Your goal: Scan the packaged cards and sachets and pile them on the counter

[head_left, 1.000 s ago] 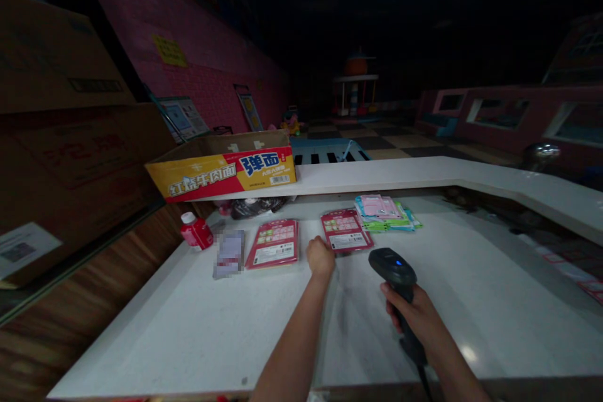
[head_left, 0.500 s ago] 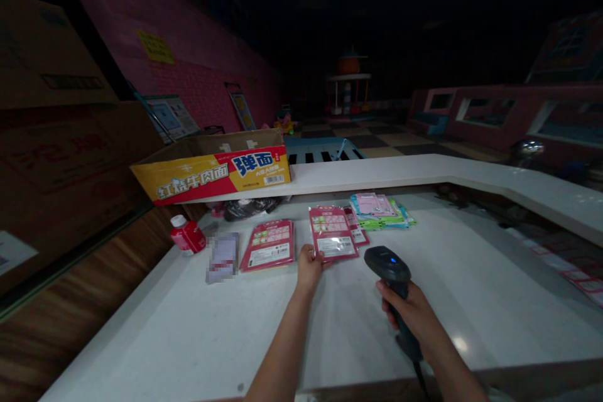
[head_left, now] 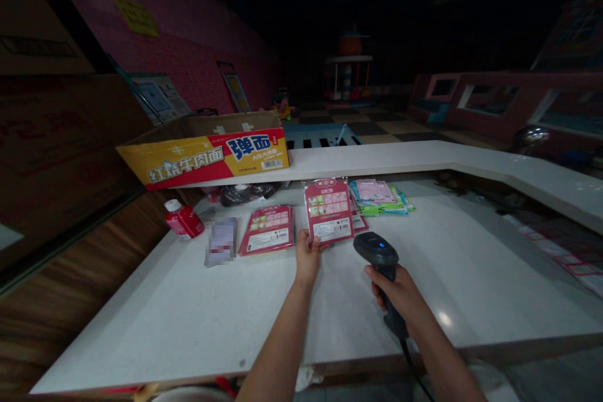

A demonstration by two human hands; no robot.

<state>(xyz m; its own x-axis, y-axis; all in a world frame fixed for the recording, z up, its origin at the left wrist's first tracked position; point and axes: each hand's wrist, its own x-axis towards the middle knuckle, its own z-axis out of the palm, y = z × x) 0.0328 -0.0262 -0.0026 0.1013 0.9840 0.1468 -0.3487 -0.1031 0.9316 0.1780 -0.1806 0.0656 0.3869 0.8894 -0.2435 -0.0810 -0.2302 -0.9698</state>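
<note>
My left hand [head_left: 308, 257] pinches the lower left corner of a red flat package [head_left: 328, 208] in clear plastic, tilted up with its printed label facing me. In my right hand [head_left: 398, 292] is a black barcode scanner [head_left: 379, 251] with a blue light on top; its head is just right of the package, apart from it. Left of my left hand lies a stack of similar red packages [head_left: 268, 230]. Another red package [head_left: 359, 218] is partly hidden behind the held one. Beyond it rests a pile of pink, green and blue packets [head_left: 381, 196].
A red bottle with a white cap [head_left: 183, 220] and a blurred-out flat item [head_left: 221, 241] are on the white counter [head_left: 188, 314] at left. An open noodle carton [head_left: 221, 154] sits on the raised ledge [head_left: 400, 156]. Large cardboard boxes [head_left: 61, 132] are stacked at far left.
The held package has been raised and tipped more upright toward me. The scanner has come left, closer to it. The whole view has shifted slightly.
</note>
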